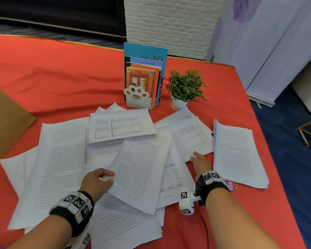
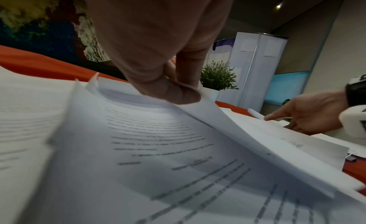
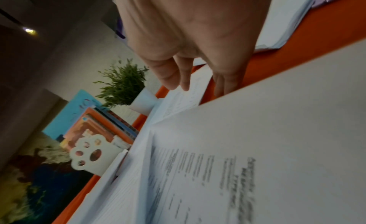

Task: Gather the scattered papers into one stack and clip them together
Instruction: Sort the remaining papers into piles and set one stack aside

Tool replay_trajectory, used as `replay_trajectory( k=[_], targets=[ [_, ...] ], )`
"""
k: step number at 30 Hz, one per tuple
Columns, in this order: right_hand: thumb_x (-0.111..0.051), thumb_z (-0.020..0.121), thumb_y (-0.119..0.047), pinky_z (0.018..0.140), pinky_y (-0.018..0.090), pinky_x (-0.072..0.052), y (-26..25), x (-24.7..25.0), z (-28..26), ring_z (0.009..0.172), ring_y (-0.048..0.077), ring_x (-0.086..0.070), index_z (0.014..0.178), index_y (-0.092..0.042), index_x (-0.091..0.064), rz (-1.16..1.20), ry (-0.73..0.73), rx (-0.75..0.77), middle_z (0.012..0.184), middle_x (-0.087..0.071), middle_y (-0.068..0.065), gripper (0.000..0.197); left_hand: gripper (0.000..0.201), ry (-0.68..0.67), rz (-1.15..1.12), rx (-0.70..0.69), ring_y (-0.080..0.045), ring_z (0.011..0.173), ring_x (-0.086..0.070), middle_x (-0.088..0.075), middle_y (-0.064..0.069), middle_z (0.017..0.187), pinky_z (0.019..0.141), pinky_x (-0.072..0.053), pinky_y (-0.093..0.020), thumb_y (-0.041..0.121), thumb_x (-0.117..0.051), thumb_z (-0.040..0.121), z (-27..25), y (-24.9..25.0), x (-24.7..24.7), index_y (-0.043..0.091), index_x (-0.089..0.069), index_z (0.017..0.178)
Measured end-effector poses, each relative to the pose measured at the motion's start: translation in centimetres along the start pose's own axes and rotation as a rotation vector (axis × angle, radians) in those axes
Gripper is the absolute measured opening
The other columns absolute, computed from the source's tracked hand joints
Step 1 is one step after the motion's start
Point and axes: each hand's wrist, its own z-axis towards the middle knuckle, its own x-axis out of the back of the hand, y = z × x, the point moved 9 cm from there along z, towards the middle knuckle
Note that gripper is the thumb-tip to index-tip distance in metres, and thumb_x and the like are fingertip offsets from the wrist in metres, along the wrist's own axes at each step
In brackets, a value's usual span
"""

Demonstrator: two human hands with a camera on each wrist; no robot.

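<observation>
Many printed white sheets (image 1: 61,159) lie scattered and overlapping on the red tablecloth (image 1: 61,78). My left hand (image 1: 110,177) pinches the near-left edge of a text sheet (image 1: 140,169) in the middle; thumb and fingers (image 2: 184,96) lift that sheet (image 2: 227,127) off the ones below. My right hand (image 1: 196,156) reaches forward with straight fingers (image 3: 184,85) touching the lower edge of a sheet with a table (image 1: 192,139); it holds nothing. A squared-up stack (image 1: 239,155) lies at the right. A pink binder clip (image 1: 231,185) sits beside my right wrist.
Books in a white paw-shaped bookend (image 1: 136,96) and a small potted plant (image 1: 185,87) stand just behind the papers. A brown cardboard piece (image 1: 5,123) is at the left. The table's right edge (image 1: 269,150) drops to blue carpet.
</observation>
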Motion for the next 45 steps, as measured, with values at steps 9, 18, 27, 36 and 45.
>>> replay_trajectory(
  k=[9, 18, 27, 36, 45],
  targets=[
    [-0.051, 0.091, 0.002, 0.107, 0.042, -0.034, -6.2, -1.3, -1.3, 0.132, 0.040, -0.039, 0.137, 0.013, -0.034, -0.066, 0.037, 0.098, 0.144, -0.040, 0.027, 0.050, 0.026, 0.204, 0.072, -0.018, -0.025, 0.100, -0.060, -0.068, -0.009, 0.101, 0.094, -0.044, -0.034, -0.001, -0.060, 0.079, -1.3, -4.6, 8.5, 0.022, -0.071, 0.078],
    [-0.054, 0.088, -0.020, 0.100, 0.036, -0.041, -3.4, -4.9, -2.5, 0.125, 0.033, -0.049, 0.141, -0.008, -0.038, -0.396, -0.067, -0.029, 0.140, -0.048, 0.016, 0.056, 0.022, 0.318, 0.147, 0.052, -0.028, 0.099, -0.058, -0.065, -0.011, 0.103, 0.087, -0.041, -0.032, 0.001, -0.064, 0.077, -1.8, -6.5, 11.9, 0.010, -0.070, 0.097],
    [-0.049, 0.091, -0.018, 0.095, 0.038, -0.046, -2.9, -2.5, -2.5, 0.113, 0.038, -0.056, 0.125, 0.002, -0.054, -0.201, 0.213, 0.017, 0.127, -0.058, 0.023, 0.040, 0.038, 0.233, 0.015, 0.080, -0.028, 0.095, -0.057, -0.063, -0.008, 0.101, 0.085, -0.044, -0.038, -0.006, -0.042, 0.082, 0.2, -7.3, 12.4, 0.017, -0.062, 0.105],
    [-0.064, 0.077, -0.009, 0.095, 0.037, -0.049, -3.8, -1.8, -0.3, 0.113, 0.036, -0.054, 0.113, -0.005, -0.055, -0.332, 0.162, -0.128, 0.120, -0.057, 0.020, 0.037, 0.024, 0.417, 0.048, 0.200, -0.038, 0.092, -0.058, -0.064, -0.018, 0.095, 0.088, -0.048, -0.050, 0.025, -0.044, 0.092, 0.9, -11.2, 15.7, 0.008, -0.061, 0.085],
    [-0.067, 0.077, -0.012, 0.094, 0.032, -0.048, -6.7, -4.2, 2.6, 0.113, 0.032, -0.059, 0.112, -0.009, -0.058, -0.396, 0.127, -0.041, 0.120, -0.062, 0.015, 0.036, 0.041, 0.429, 0.319, 0.376, -0.040, 0.131, -0.033, -0.039, -0.012, 0.147, 0.109, -0.025, -0.045, 0.034, -0.043, 0.083, 1.3, -13.1, 17.9, 0.013, -0.069, 0.106]
  ],
)
